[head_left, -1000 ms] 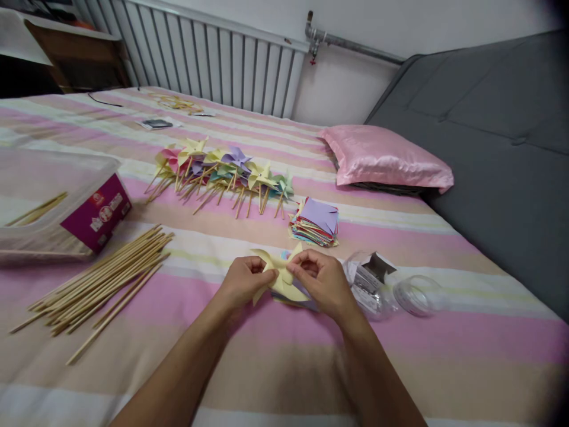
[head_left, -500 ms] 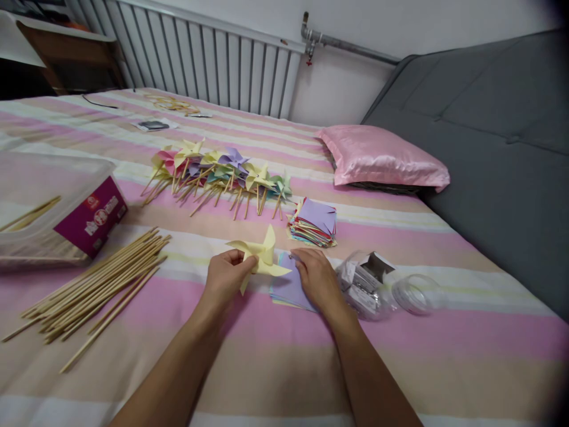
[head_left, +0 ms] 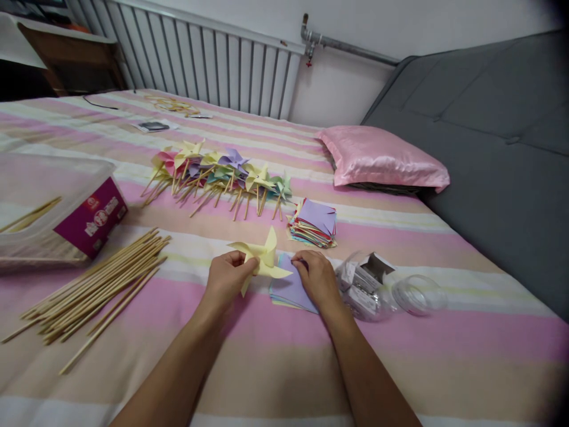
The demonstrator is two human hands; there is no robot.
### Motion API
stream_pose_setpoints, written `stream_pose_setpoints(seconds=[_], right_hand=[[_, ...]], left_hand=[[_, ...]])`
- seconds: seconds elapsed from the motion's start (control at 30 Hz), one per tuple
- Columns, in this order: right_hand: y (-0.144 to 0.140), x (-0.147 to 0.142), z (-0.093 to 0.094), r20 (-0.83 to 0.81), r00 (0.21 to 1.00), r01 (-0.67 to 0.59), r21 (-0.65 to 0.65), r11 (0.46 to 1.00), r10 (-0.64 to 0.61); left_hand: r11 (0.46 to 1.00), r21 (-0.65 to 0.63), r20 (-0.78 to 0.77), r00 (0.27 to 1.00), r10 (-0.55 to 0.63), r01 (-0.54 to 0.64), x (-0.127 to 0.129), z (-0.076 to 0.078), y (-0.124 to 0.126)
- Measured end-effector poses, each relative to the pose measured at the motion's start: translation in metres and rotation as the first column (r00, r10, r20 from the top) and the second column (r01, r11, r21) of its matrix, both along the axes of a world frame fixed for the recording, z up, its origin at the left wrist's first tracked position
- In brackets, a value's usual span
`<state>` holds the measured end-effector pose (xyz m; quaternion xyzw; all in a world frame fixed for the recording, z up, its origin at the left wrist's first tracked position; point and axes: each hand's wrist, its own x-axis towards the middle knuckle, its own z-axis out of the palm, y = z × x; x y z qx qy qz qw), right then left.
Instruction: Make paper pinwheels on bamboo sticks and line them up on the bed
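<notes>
Pinching a yellow pinwheel (head_left: 263, 259) upright so its folded blades keep their shape, the left hand (head_left: 226, 277) stays apart from the right hand (head_left: 316, 280), whose fingers press the purple paper (head_left: 291, 289).

Two bare forearms rise from the bottom edge of the frame and converge toward its centre. The left hand (head_left: 226, 277), just left of centre, is curled with its back to the camera, thumb and fingertips pinched together in a closed grip at its upper right. The right hand (head_left: 316, 281), just right of centre, lies palm down with knuckles raised, its fingertips drawn together at its upper left. The two hands sit near each other, not touching, wrists straight.
</notes>
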<state>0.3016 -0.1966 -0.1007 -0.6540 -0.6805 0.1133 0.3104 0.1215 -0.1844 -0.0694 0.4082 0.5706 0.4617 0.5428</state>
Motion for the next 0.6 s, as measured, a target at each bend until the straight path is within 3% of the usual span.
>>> stream_pose_setpoints(seconds=[0.23,0.37,0.47,0.6], right_hand=[[0.0,0.0,-0.004,-0.023,1.0,0.012,0.054,0.998,-0.011],[-0.001,0.001,0.0,-0.152,0.988,0.048,0.128,0.991,-0.028],[-0.001,0.001,0.004,-0.339,0.941,0.063,0.148,0.987,-0.01],[-0.001,-0.003,0.007,-0.629,0.772,-0.054,0.073,0.996,0.088]], left_hand=[[1.0,0.008,0.003,1.0,-0.008,0.008,0.0,0.0,0.0],[1.0,0.002,0.01,1.0,-0.001,0.001,0.0,0.0,-0.001],[0.997,-0.068,0.172,0.985,-0.026,0.039,0.001,0.003,-0.002],[0.967,-0.141,0.491,0.864,-0.116,0.211,0.001,0.008,-0.005]])
